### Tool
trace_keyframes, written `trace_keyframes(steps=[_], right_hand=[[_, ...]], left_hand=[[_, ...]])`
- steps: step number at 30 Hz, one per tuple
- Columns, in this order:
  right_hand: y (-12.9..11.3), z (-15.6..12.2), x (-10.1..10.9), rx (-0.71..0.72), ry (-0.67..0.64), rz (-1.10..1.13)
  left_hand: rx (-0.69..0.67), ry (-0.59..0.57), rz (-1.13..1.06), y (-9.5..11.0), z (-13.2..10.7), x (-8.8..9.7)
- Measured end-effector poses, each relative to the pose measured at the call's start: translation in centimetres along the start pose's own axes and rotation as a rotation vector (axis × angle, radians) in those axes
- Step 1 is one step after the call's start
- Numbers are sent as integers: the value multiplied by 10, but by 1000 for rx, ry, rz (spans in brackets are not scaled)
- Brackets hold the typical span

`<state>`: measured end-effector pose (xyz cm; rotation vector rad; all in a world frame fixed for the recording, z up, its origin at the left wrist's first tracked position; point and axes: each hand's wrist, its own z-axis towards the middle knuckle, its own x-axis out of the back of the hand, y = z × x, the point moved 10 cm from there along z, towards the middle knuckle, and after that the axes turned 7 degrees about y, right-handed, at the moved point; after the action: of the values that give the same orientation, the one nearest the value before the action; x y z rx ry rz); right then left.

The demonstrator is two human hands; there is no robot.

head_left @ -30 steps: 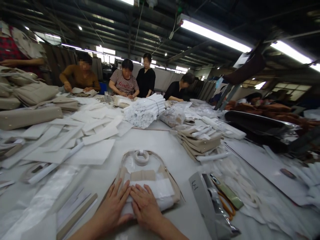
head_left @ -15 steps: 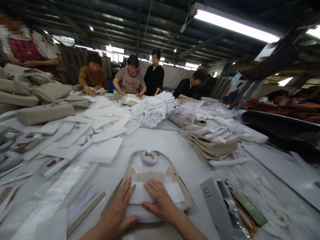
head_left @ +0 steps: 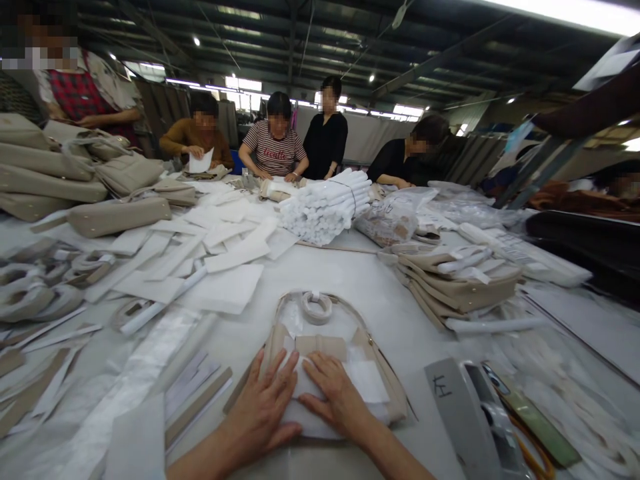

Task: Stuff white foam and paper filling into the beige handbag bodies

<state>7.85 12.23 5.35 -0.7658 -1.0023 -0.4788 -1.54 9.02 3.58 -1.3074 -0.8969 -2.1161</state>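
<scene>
Both hands lie flat and open on the white wrapping sheet [head_left: 325, 393] I have folded over the beige bag [head_left: 345, 363] in front of me. The left hand [head_left: 265, 413] has its fingers spread and its palm pressing the near left part of the sheet; the right hand [head_left: 340, 400] presses just beside it, fingertips almost touching the left ones. Neither hand grips anything, they only bear down on the sheet.

The bag lies flat on the table [head_left: 350, 280], close to my edge of it, with its thin strap [head_left: 350, 310] looping away from me and a small roll of white tape [head_left: 317, 305] lying inside the loop. As I judge it, I am smoothing and creasing the wrap around the bag's body. The next move calls for holding the fold down with one palm while the other tucks the loose corner at the right, without wrinkling the sheet.

To the right stands a grey metal tool [head_left: 460, 413] with scissors [head_left: 530, 427] beside it. A stack of finished bags [head_left: 465, 287] and a bundle of white rolls [head_left: 325, 207] sit farther off, where other people [head_left: 274, 150] work.
</scene>
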Motion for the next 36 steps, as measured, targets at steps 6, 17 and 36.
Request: trace_keyframes(steps=[6, 17, 36], right_hand=[[2, 7, 4, -39, -1, 73], [127, 160, 4, -538, 155, -36], [47, 157, 32, -548, 175, 414]], left_hand=[[23, -133, -29, -2, -3, -13], [15, -172, -59, -11, -6, -40], [65, -69, -15, -9, -5, -12]])
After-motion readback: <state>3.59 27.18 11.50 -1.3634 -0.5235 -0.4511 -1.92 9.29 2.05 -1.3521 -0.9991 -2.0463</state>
